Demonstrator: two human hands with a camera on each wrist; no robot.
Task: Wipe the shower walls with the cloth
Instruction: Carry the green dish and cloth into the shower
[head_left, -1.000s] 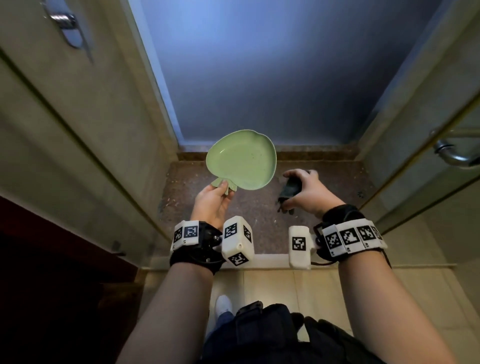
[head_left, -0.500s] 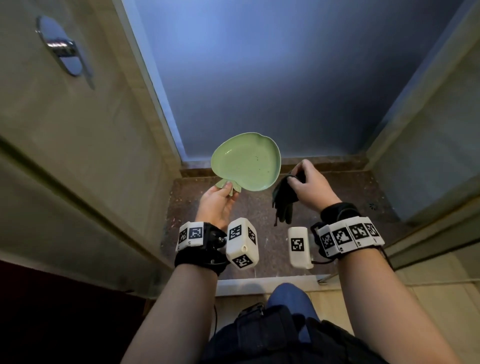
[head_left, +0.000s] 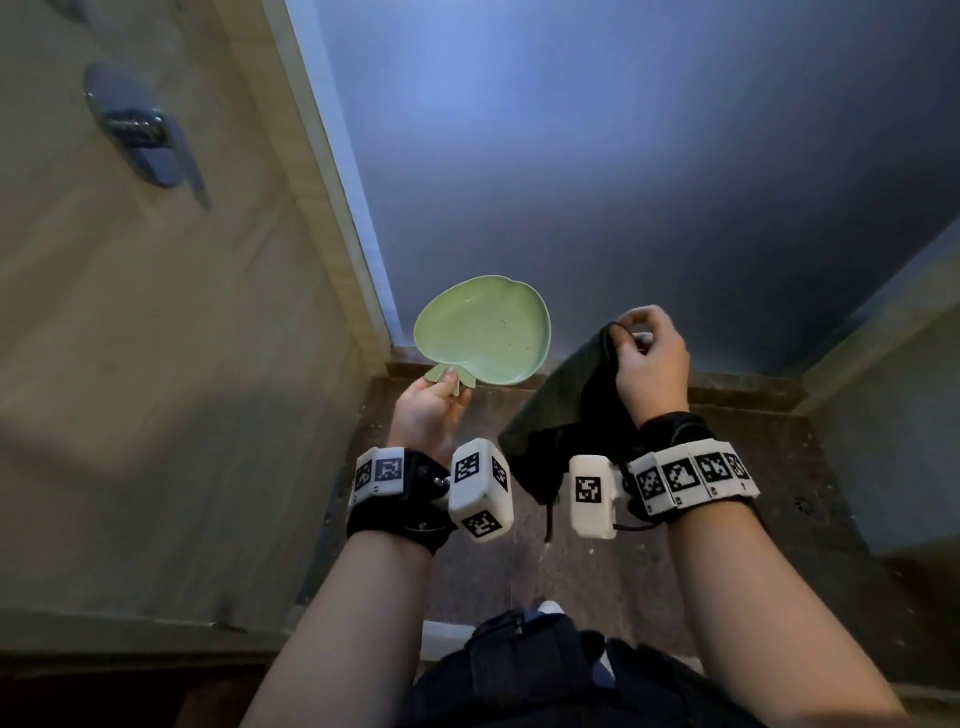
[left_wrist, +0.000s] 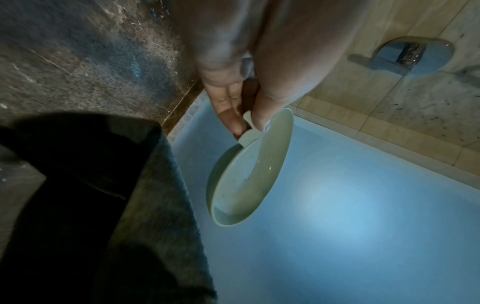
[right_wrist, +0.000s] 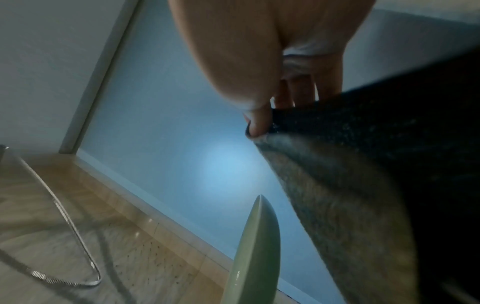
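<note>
My right hand (head_left: 644, 353) pinches the top corner of a dark cloth (head_left: 561, 410), which hangs unfolded below it over the shower floor. In the right wrist view the thumb presses the cloth (right_wrist: 363, 164) edge against the fingers. My left hand (head_left: 431, 405) pinches the small stem handle of a pale green leaf-shaped dish (head_left: 483, 332), held tilted in front of the blue-lit back shower wall (head_left: 623, 182). The left wrist view shows the dish (left_wrist: 249, 168) on edge, with the cloth (left_wrist: 103, 205) dark at the lower left.
A beige tiled wall (head_left: 156, 338) with a chrome tap handle (head_left: 140, 130) stands at the left. A tiled wall (head_left: 909, 374) closes the right side. The speckled brown floor (head_left: 623, 561) lies below my hands. A metal shower hose (right_wrist: 70, 236) runs along the tiles.
My right hand has risen and moved right, and the bunched cloth has opened out to hang down. The dish stays in my left hand, and I have stepped closer into the shower.
</note>
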